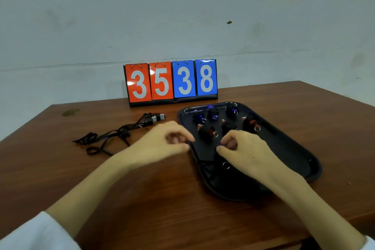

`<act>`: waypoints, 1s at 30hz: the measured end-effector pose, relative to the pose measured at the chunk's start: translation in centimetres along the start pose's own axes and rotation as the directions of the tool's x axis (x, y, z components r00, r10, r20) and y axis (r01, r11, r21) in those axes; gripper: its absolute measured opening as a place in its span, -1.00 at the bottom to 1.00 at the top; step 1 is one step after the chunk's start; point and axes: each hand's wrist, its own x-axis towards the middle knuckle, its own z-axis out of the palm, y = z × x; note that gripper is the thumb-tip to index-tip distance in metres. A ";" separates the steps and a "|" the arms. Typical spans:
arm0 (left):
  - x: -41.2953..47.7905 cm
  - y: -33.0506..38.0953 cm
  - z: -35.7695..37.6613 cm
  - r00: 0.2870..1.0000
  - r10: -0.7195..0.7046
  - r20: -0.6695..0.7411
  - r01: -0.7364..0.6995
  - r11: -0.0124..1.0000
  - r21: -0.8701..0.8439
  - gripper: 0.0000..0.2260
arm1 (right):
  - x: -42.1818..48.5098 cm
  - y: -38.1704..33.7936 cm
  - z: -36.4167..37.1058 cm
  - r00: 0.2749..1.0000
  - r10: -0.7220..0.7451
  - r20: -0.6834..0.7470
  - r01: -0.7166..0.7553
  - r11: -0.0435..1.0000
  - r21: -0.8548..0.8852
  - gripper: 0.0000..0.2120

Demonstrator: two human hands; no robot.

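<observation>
A black tray (300, 154) lies on the right half of the table. It holds several rolled black lanyards with whistles, some purple (213, 114) and some orange (209, 131), each with a small metal ring. A loose black strap with a ring (225, 165) lies in the tray's near part. My right hand (245, 154) hovers over that strap with loosely curled fingers and nothing visible between them. My left hand (162, 142) is blurred at the tray's left rim. Its fingers are loosely curled and I see nothing in them.
A tangle of loose black lanyards (105, 140) with a grey and black whistle (156, 117) lies on the brown wooden table (162, 199) left of the tray. A flip scoreboard (172, 82) reading 3538 stands at the back against the wall.
</observation>
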 end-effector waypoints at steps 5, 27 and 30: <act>0.6 1.9 1.4 0.977 0.042 0.211 -0.053 0.998 0.046 -0.80 | -0.7 -0.1 1.4 0.999 0.002 0.037 0.001 0.997 -0.081 -0.57; 5.7 4.3 4.6 0.988 -0.054 0.144 0.065 0.995 -0.071 -0.95 | -1.7 0.7 2.3 0.983 -0.145 -0.116 0.155 0.984 0.088 0.14; 6.2 4.5 4.9 0.975 -0.122 0.185 0.136 0.989 -0.064 -0.95 | -1.7 0.5 2.3 0.981 -0.152 -0.122 0.161 0.984 0.073 0.14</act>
